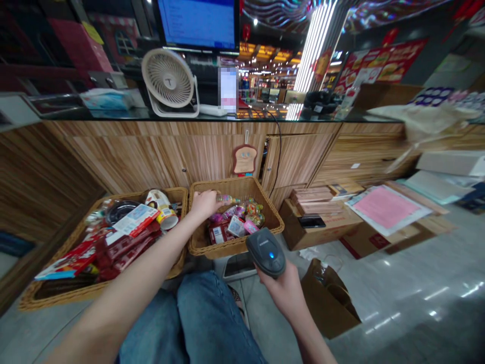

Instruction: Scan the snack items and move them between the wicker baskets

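Observation:
My right hand [282, 285] is wrapped round the handle of a dark grey barcode scanner [265, 252], which has a blue light glowing on top. My left hand [204, 203] reaches over the left side of a wicker basket [278, 215]. Its fingers are closed on the near end of a clear tube of colourful sweets [227, 199]. Below the tube lie a bright round-shaped pack [253, 207], a white box [236, 226], a pink pack [250, 227] and a dark red pack [220, 234]. My fingertips are partly hidden.
A longer wicker basket [30, 298] at left holds several snack packs and a yellow-and-white tub [161, 208]. Cardboard boxes [322, 235] and a brown paper bag [329, 303] stand at right. A fan [168, 81], monitor [199, 23] and phone [228, 88] are on the counter.

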Demonstrator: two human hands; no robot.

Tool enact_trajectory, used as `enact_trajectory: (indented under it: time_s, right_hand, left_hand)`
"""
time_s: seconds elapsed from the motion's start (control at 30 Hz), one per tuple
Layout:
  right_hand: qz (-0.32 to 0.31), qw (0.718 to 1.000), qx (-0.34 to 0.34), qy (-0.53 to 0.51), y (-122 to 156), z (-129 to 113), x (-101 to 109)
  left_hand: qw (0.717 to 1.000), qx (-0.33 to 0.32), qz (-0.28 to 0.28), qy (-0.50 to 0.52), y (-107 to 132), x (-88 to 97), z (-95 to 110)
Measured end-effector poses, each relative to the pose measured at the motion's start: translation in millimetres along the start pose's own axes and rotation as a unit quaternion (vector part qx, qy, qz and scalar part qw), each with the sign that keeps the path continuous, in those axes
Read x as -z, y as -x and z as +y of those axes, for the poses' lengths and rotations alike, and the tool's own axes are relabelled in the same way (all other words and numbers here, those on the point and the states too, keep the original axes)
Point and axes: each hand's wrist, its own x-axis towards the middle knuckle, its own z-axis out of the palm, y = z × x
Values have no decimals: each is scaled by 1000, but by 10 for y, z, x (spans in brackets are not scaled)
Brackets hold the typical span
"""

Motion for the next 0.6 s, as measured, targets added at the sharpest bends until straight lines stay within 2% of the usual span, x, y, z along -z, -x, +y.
enact_trajectory:
  time_s: [0.07, 0.13, 0.17, 0.23, 0.3, 0.33, 0.4, 0.6]
  right_hand:
    - [-6, 1000, 4, 0, 9, -34, -33]
    - [-14, 1000, 12, -8, 15, -90, -72]
    - [-17, 1000, 16, -15, 16, -124, -94]
    - [-22, 999, 19, -25, 16, -193, -139]
    - [-24, 999, 20, -27, 17, -251, -181]
    - [-26, 999, 22, -27, 17, -273, -199]
    - [-32, 999, 25, -27, 18, -302, -227]
    - [-40, 999, 22, -16, 19, -336, -270]
  left_hand:
    - [997, 28, 14, 76, 209, 13, -93]
    - [971, 52, 43, 228, 412, -27, -154]
    - [943, 59, 59, 321, 508, -57, -165]
    - [870, 61, 84, 482, 676, -110, -151]
    - [804, 63, 91, 584, 808, -136, -103]
    - [781, 67, 93, 614, 858, -137, -77]
    - [757, 79, 103, 640, 927, -127, -39]
    - [728, 97, 126, 666, 952, -118, -42]
